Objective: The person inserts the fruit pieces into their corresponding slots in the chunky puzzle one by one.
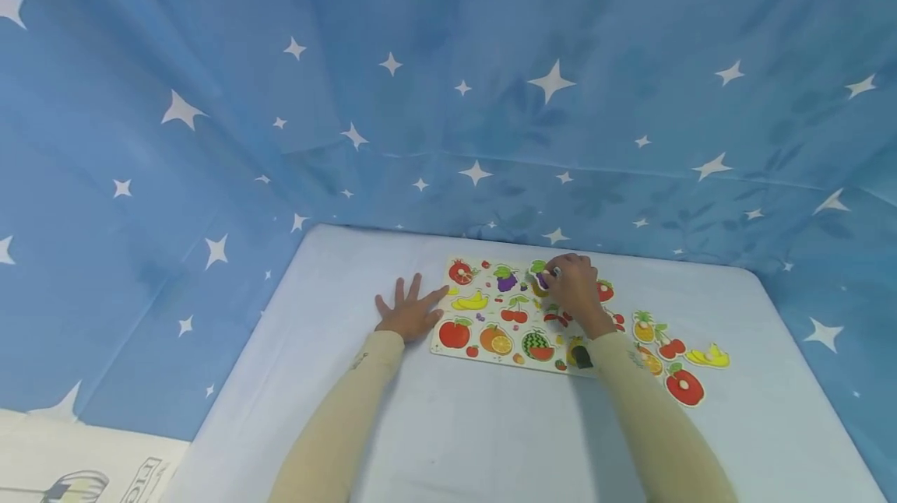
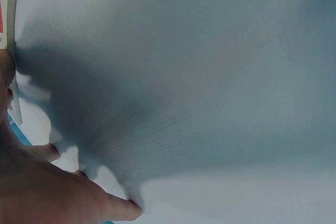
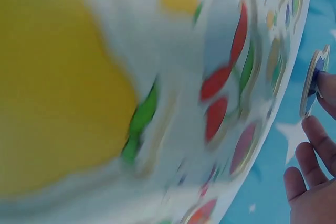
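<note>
A blue star-printed cloth (image 1: 420,98) hangs before you, behind the pale bench (image 1: 483,441). On the bench lies the fruit puzzle board (image 1: 492,357). Your left hand (image 1: 409,318) is spread wide beside it, holding nothing, thumb at the board's left edge. Your right hand (image 1: 576,285), over the board's far side, is drawn into a pinch. Loose fruit pieces (image 1: 692,394) lie to the board's right. Your right thumb and finger grip the grape piece (image 3: 313,82).
</note>
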The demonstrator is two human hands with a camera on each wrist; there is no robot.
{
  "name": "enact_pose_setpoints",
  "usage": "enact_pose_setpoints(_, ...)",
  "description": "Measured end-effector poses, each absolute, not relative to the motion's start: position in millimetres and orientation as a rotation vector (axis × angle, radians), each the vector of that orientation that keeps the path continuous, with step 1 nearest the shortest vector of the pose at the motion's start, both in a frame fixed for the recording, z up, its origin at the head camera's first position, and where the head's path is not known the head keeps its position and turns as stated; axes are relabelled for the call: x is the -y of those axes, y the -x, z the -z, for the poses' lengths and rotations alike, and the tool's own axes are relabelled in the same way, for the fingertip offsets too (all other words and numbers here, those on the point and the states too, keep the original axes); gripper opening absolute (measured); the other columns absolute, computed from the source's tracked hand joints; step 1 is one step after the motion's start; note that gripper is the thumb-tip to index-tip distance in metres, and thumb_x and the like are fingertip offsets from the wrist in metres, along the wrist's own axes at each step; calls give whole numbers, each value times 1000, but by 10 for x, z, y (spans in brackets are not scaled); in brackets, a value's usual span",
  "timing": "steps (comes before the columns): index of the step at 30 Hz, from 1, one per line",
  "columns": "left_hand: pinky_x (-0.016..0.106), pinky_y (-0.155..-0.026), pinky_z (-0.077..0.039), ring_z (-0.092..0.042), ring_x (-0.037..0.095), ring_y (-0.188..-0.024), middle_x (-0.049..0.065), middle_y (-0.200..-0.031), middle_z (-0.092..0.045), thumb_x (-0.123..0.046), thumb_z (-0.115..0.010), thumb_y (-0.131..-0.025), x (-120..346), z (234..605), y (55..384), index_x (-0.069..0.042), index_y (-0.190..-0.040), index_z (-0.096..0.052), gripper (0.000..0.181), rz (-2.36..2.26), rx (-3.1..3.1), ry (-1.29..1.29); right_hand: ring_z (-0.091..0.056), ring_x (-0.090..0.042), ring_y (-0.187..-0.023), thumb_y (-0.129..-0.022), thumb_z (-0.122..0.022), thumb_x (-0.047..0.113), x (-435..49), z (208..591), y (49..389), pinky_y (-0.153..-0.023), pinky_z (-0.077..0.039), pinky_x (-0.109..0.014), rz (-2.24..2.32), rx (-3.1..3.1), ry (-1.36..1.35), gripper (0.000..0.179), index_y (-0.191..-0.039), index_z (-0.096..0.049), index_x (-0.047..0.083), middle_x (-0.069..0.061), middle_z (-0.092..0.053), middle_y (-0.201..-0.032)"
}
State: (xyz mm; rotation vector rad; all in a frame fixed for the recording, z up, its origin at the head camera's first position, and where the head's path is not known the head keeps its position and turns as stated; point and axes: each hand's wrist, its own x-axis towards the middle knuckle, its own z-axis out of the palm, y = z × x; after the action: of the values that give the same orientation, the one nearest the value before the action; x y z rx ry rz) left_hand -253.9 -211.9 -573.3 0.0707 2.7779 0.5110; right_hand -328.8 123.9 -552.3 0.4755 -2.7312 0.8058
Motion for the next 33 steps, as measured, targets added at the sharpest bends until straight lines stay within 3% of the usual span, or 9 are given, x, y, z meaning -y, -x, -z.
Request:
enact_pose_setpoints(8, 83, -116, -2, 5, 48, -162, 11, -180, -2, -50, -55, -109, 2119, 5804, 2617, -46, -168, -33, 62, -515, -2775, -68, -58, -51, -110, -96, -80, 6, -857, 5601, 3323, -86, -45, -69, -769, 2787, -522, 7, -96, -77, 0, -26, -72, -113)
enact_pose_setpoints(15, 84, -115, -3, 4, 48, -162, 10, -180, -2, -54, -53, -109, 2120, 6026, 2671, -49, -167, -33, 62, -494, -2812, -83, -56, -46, -115, -98, -79, 11, -658, 5681, 3330, -91, -43, -64, -749, 2895, -479, 8, -100, -77, 3, -23, -71, -119)
enact_pose_setpoints(33, 83, -116, -1, 8, 46, -162, 9, -180, 0, -53, -53, -110, 2147, 5902, 2650, -49, -167, -32, 61, -512, -2771, -50, -56, -46, -116, -101, -75, 14, -512, 5679, 3420, -95, -43, -64, -618, 2974, -410, 13, -106, -77, 1, -25, -68, -123)
